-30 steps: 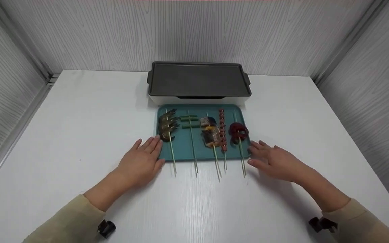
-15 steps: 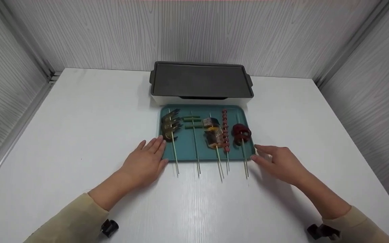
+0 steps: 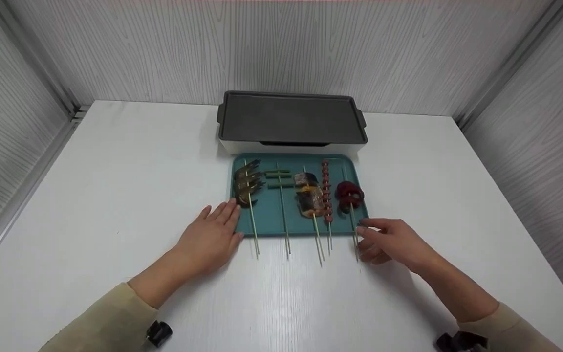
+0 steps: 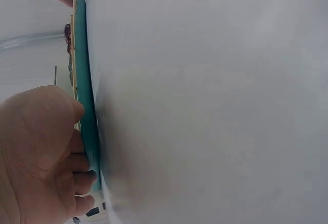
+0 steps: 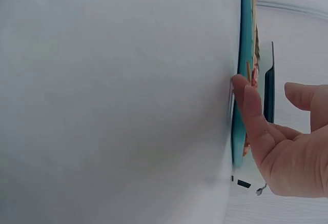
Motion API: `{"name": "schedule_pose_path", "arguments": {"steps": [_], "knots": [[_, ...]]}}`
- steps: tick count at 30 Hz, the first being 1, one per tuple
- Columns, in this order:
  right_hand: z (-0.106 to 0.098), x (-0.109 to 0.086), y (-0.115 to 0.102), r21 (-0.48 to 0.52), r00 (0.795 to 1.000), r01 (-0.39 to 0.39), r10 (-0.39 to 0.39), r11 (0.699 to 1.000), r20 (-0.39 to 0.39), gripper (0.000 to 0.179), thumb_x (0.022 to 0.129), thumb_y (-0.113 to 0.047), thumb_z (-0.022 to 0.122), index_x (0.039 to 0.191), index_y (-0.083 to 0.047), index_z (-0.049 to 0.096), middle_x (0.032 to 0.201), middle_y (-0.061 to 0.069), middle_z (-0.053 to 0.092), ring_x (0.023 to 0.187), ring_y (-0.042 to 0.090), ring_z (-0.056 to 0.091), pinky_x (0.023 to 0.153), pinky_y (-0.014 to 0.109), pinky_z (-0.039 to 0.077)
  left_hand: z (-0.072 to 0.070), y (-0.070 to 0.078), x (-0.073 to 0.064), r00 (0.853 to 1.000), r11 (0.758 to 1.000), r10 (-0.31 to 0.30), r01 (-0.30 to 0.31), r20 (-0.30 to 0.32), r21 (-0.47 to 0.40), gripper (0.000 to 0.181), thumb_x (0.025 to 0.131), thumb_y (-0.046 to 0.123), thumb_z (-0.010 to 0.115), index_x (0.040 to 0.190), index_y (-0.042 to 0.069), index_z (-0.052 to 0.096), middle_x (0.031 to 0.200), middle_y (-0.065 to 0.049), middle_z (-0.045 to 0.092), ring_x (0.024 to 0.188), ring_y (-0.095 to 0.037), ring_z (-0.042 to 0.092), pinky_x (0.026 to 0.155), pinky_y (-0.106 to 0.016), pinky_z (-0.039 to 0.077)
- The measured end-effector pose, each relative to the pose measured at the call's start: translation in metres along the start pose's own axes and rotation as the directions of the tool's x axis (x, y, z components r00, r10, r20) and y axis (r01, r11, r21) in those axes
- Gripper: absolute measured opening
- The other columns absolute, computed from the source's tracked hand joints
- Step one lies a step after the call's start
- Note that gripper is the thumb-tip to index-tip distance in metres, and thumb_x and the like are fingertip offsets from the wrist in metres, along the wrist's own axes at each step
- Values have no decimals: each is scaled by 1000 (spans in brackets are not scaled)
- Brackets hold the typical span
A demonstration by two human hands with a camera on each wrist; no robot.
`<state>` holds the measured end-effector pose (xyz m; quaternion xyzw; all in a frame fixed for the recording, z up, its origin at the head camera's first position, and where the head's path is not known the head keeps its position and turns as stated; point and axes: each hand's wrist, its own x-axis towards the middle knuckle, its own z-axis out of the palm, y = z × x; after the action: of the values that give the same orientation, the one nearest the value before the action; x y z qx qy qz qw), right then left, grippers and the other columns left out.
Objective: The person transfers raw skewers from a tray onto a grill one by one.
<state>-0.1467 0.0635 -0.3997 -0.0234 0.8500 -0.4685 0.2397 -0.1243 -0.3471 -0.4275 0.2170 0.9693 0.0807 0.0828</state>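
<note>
A teal tray (image 3: 267, 220) bears several skewers whose stick ends jut past its front edge. At its left end lies a shrimp skewer (image 3: 248, 183). My left hand (image 3: 208, 242) rests at the tray's left front corner, its fingers straight along the rim. My right hand (image 3: 391, 244) is at the right front corner, around the stick ends of a skewer with dark red rings (image 3: 350, 194). In the right wrist view, the right thumb (image 5: 300, 95) stands apart from the fingers (image 5: 251, 103), which reach under a stick end.
Behind the tray stands a griddle (image 3: 291, 117) with a dark flat plate on a white base. Between the outer skewers lie a green-stalk skewer (image 3: 279, 185), a fish-chunk skewer (image 3: 309, 195) and a skewer of small red pieces (image 3: 326, 190). Walls enclose the white table (image 3: 281, 303).
My right hand has left the tray's right side and moved left and toward me, to the red-ring skewer's stick ends. The left hand stays at its corner.
</note>
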Motion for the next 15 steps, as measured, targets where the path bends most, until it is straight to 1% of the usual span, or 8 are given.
{"name": "schedule_pose_path", "arguments": {"steps": [4,7,10,15], "knots": [[2,3,3,95,998,-58,56,994,23,73,105,-38,69,159,4,43,114,17,77,93,26,78,83,39,64,1,0,1,1000,1000,-5,5,7,3,64,115,33,43,161,-10,32,170,-26,27,156,-42,30,125,-61,23],[1,4,5,132,998,-64,59,989,36,73,103,-31,73,159,5,42,113,16,77,94,25,77,85,38,63,1,0,1,1000,1000,-7,7,11,11,64,115,34,43,162,-9,32,170,-25,27,157,-42,30,125,-61,23],[0,3,6,157,998,-57,53,986,34,67,101,-25,75,154,6,48,109,14,76,92,22,75,85,35,63,2,0,1,1000,1000,-8,8,13,16,65,115,35,43,162,-9,31,171,-25,26,157,-41,29,125,-61,23],[-4,-1,4,217,999,-43,36,975,37,48,102,-17,73,139,11,60,107,11,74,91,17,73,86,31,62,2,0,2,1000,1000,-9,9,21,11,66,115,35,42,162,-9,30,171,-25,25,157,-41,28,126,-61,22]]}}
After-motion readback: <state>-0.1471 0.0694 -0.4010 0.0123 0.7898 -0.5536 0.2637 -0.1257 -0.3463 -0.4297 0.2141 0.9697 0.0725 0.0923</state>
